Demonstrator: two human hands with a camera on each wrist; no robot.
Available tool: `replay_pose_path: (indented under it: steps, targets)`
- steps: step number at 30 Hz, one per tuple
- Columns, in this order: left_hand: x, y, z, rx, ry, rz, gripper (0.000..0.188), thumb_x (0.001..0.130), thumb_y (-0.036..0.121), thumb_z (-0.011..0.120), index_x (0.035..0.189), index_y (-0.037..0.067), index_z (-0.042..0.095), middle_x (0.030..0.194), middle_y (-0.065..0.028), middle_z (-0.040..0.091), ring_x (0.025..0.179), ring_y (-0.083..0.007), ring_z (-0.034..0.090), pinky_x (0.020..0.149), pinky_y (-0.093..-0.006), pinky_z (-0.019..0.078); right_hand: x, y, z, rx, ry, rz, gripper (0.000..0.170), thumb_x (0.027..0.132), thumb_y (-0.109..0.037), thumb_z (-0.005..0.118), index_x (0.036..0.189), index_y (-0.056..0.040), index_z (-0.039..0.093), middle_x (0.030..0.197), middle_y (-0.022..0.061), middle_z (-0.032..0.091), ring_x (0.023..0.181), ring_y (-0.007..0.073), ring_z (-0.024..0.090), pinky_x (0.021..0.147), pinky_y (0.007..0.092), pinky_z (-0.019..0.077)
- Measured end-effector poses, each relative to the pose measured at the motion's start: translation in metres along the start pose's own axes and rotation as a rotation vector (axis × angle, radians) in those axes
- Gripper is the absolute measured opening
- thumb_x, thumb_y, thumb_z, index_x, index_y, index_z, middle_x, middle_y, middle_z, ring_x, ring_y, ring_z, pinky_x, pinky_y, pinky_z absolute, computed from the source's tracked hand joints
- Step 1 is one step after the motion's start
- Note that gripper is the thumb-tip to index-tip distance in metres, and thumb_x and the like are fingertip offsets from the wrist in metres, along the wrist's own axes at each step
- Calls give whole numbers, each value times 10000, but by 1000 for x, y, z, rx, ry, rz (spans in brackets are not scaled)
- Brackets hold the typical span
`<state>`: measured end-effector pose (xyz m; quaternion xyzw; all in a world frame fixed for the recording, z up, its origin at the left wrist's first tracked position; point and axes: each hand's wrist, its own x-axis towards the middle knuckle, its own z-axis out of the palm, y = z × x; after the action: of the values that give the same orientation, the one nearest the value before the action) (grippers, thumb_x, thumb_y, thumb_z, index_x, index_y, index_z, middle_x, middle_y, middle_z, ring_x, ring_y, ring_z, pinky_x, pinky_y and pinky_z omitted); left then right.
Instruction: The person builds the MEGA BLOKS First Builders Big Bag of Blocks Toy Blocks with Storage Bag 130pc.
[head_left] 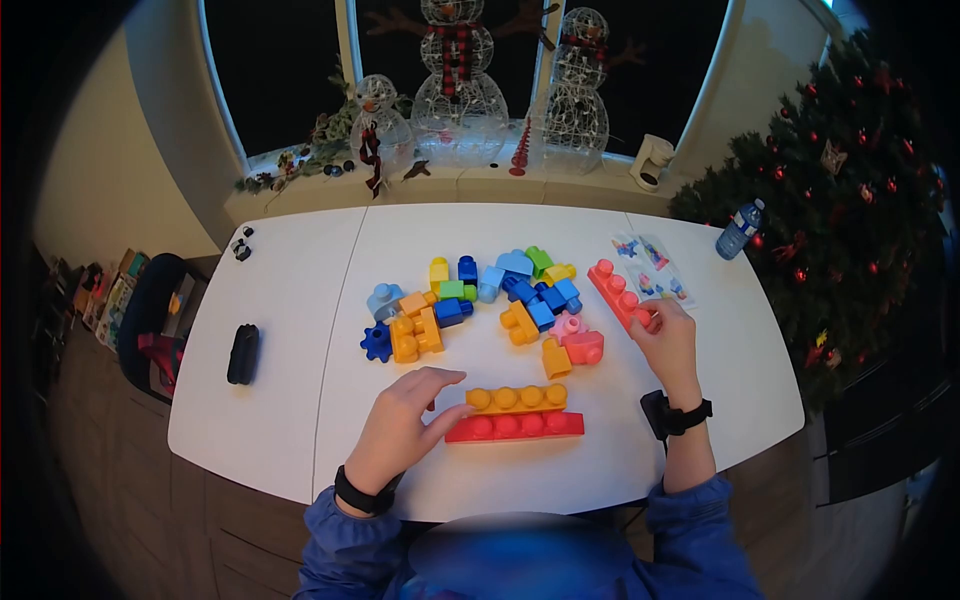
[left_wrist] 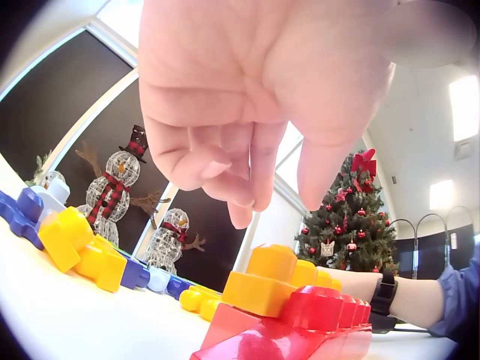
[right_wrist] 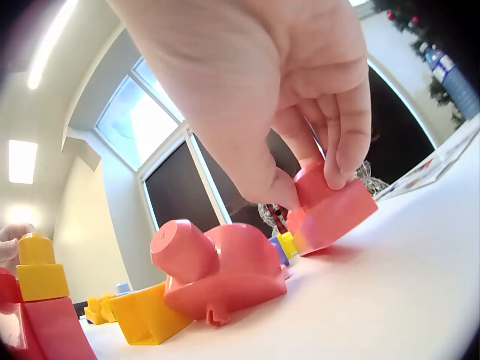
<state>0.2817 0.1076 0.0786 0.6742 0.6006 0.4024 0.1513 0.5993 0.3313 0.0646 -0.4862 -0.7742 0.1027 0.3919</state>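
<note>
My right hand (head_left: 668,345) pinches the near end of a long red building block (head_left: 612,287) with a row of round studs. In the right wrist view, thumb and fingers straddle that end, close over the table. My left hand (head_left: 403,418) hovers loosely curved at the left end of a long orange-yellow block (head_left: 517,401), holding nothing. This block lies along another long red block (head_left: 515,428), both level in front of the body. In the left wrist view the orange-yellow block sits higher than the red one.
Behind them lie loose blocks in two groups: orange ones (head_left: 415,335), blue ones (head_left: 540,312), a pink piece (head_left: 582,348) and several others. Picture sheets (head_left: 655,268) and a water bottle (head_left: 740,230) are at the right; a black case (head_left: 243,354) lies left on the white table (head_left: 270,430).
</note>
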Motion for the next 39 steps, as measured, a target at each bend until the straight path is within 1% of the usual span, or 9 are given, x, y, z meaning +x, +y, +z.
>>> replay_pose_path:
  steps: [1,4,10,11,14,20,26,32,39]
  targets:
    - [0,0,0,2,6,-17,416,862,157,848,1225,37,683,1127,-110,717,719,-204,602,671,-305,523,-2,-16,-10,79,-40,2,189,814,-40,785,987,10,726,893,113,691,694,173,648,658,288,540]
    - [1,6,-2,-56,72,-26,444,856,136,851,1256,46,681,1152,-101,718,713,-192,583,662,-291,515,-15,-50,-29,300,-245,-234,216,821,-31,788,1028,1,733,963,104,710,742,160,674,691,289,558]
    - [2,13,-2,-119,29,116,428,852,106,843,1255,61,706,1146,-92,723,781,-205,627,679,-289,531,-46,-94,-29,419,-559,-372,254,829,-16,783,1078,-25,734,1037,88,716,840,201,710,776,317,588]
    - [1,12,-3,-95,6,122,405,850,110,844,1232,62,718,1126,-91,724,804,-210,641,683,-291,536,-51,-91,-25,417,-574,-402,253,834,-27,781,1080,-34,722,1054,89,715,877,253,710,795,336,592]
    - [-3,8,-2,-41,-54,122,342,843,119,848,1166,64,749,1067,-87,728,853,-224,675,690,-298,547,-56,-92,-20,410,-623,-421,240,839,-44,781,1067,-41,708,1066,98,713,910,288,708,811,344,591]
    - [-10,3,6,4,-57,140,284,839,125,851,1107,70,772,1004,-76,729,823,-222,675,684,-315,555,-64,-91,-16,401,-589,-437,235,842,-66,799,1054,-48,699,1046,89,710,868,273,702,772,342,584]
    - [-9,7,6,-7,-76,99,274,843,144,847,1094,69,767,985,-85,723,845,-265,687,718,-341,562,-64,-92,-21,366,-655,-321,221,818,-25,834,1006,-37,719,988,81,739,808,219,708,740,315,583]
    - [-10,4,9,31,-102,97,264,840,144,844,1076,64,759,969,-86,717,865,-284,693,726,-350,564,-67,-83,-14,384,-623,-407,186,847,-71,812,962,-22,674,1009,83,684,809,259,688,726,337,576]
    - [-10,2,12,29,-130,89,240,826,124,846,1040,61,757,983,-86,728,903,-298,709,776,-365,580,-69,-81,-13,376,-698,-360,158,856,-67,806,936,-10,682,1039,84,666,867,285,693,769,352,578]
